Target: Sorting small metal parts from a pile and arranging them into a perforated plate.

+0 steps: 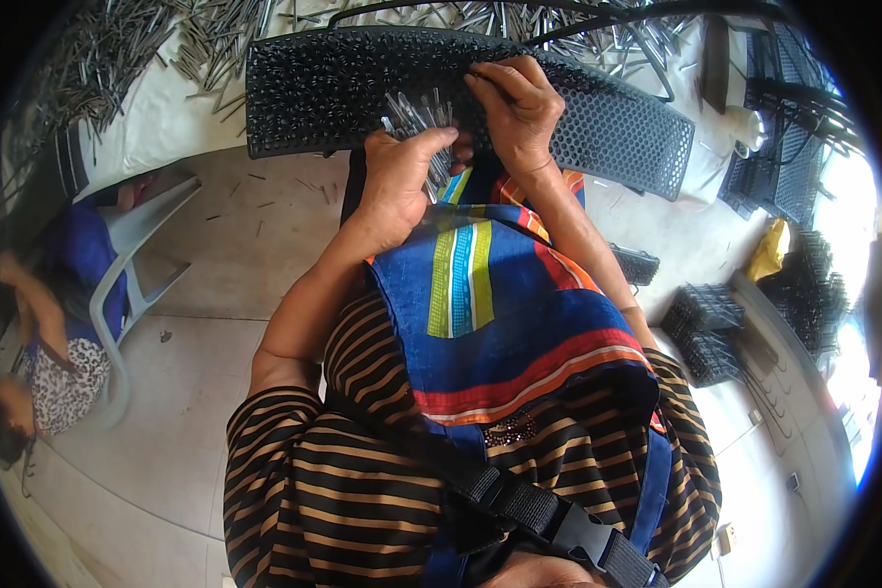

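A long black rack [632, 142] full of round holes lies across the table edge in front of me. Slim pieces stand packed in its left and middle holes, while the holes at its right end show bare. My left hand [394, 186] is closed round a loose bundle of slim metal rods [421, 122], their ends fanning up over the rack's near edge. Over the rack's middle, my right hand [521, 108] has its thumb and forefinger pinched together at the holes. Anything between those fingertips is too small to make out. A colourful striped cloth [510, 274] covers my lap.
Loose metal rods lie heaped on the table [157, 137] at the far left and behind the rack. At left, another person [64, 343] sits by a pale plastic chair [118, 284]. Black wire baskets [706, 333] and a yellow bag [769, 250] are at right.
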Tool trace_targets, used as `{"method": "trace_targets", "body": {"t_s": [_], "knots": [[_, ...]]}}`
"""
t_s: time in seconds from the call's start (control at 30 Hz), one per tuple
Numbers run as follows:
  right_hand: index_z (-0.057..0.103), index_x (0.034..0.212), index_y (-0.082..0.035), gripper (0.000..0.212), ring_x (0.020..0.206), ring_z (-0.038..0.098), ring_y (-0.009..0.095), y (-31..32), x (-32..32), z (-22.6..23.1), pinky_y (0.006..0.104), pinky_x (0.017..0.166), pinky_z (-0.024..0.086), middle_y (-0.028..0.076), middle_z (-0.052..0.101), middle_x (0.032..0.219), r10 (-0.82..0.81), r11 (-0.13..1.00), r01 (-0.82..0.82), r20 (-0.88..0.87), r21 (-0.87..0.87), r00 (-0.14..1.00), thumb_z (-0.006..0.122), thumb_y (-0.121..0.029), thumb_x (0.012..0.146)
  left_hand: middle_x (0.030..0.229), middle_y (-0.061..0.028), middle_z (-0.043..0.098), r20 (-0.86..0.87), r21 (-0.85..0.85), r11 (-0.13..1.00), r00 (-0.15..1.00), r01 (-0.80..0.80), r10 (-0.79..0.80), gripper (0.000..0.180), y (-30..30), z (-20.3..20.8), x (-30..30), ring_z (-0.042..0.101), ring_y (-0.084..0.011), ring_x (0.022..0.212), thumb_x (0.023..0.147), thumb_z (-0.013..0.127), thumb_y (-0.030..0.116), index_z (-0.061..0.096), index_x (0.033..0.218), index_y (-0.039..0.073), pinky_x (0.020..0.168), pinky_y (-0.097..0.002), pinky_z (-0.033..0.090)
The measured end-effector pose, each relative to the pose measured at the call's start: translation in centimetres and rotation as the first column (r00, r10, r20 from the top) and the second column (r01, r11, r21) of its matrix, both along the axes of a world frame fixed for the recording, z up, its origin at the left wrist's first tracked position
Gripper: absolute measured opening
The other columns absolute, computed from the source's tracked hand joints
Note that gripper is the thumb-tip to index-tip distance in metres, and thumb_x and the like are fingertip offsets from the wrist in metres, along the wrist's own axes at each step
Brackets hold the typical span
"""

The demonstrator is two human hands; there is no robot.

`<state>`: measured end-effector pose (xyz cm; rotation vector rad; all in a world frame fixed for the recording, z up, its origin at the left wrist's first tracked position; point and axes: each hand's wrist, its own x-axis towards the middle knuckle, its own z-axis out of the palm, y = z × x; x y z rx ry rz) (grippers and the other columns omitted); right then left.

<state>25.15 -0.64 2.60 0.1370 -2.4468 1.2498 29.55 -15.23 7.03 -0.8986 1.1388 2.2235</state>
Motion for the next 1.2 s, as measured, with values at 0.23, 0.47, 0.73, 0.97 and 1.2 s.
{"method": "trace_targets", "body": {"t_s": [0.23,0.47,0.73,0.97,1.2], "knots": [[0.072,0.089,-0.004,0.018,0.063,0.063,0.015,0.0,-0.4,0.8,0.0260,0.058,0.049,0.007,0.064,0.074,0.072,0.987,-0.072,0.011,0.143,0.997,0.076,-0.003,0.072,0.082,-0.0147,0.069,-0.007,0.012,1.000,1.000,0.023,-0.023,0.015,0.1,-0.3,0.1,0.067,-0.0216,0.066,0.079,0.066,-0.002,0.065,0.094,-0.004,0.058,-0.0313,0.054],[0.071,0.090,-0.005,0.018,0.062,0.064,0.019,0.8,0.0,2.5,0.0295,0.058,0.050,0.008,0.065,0.072,0.118,0.985,-0.140,0.192,0.103,0.974,0.075,-0.014,0.075,0.080,-0.0144,0.069,-0.001,0.068,0.998,1.000,-0.016,0.016,0.016,0.3,0.2,-0.2,0.067,-0.0218,0.064,0.079,0.064,-0.005,0.065,0.095,-0.004,0.054,-0.0324,0.052],[0.067,0.088,0.006,0.011,0.058,0.064,0.014,1.1,1.9,4.2,0.0270,0.052,0.053,0.010,0.067,0.069,0.468,0.764,0.076,0.631,-0.641,0.618,0.069,-0.002,0.081,0.083,-0.0130,0.068,-0.078,0.027,0.999,0.996,0.034,-0.032,0.017,0.4,-0.3,0.2,0.068,-0.0211,0.069,0.082,0.061,-0.004,0.064,0.098,-0.004,0.057,-0.0314,0.055],[0.065,0.086,0.007,0.009,0.054,0.063,0.014,0.8,2.5,3.8,0.0255,0.049,0.054,0.010,0.066,0.068,0.415,0.725,0.151,0.602,-0.672,0.682,0.069,0.002,0.079,0.078,-0.0110,0.068,-0.226,-0.105,0.994,0.974,-0.009,-0.015,0.011,1.2,-0.9,0.5,0.066,-0.0180,0.062,0.077,0.062,-0.008,0.066,0.086,-0.004,0.053,-0.0295,0.052],[0.066,0.081,0.002,0.006,0.051,0.057,0.008,1.3,2.5,3.7,0.0226,0.046,0.049,0.004,0.063,0.065,0.469,0.623,0.222,0.585,-0.750,0.661,0.071,0.001,0.078,0.076,-0.0100,0.069,-0.197,-0.097,0.995,0.979,0.027,-0.046,0.011,1.1,-0.3,0.3,0.067,-0.0177,0.062,0.078,0.063,-0.004,0.068,0.087,-0.002,0.054,-0.0284,0.052]]}}
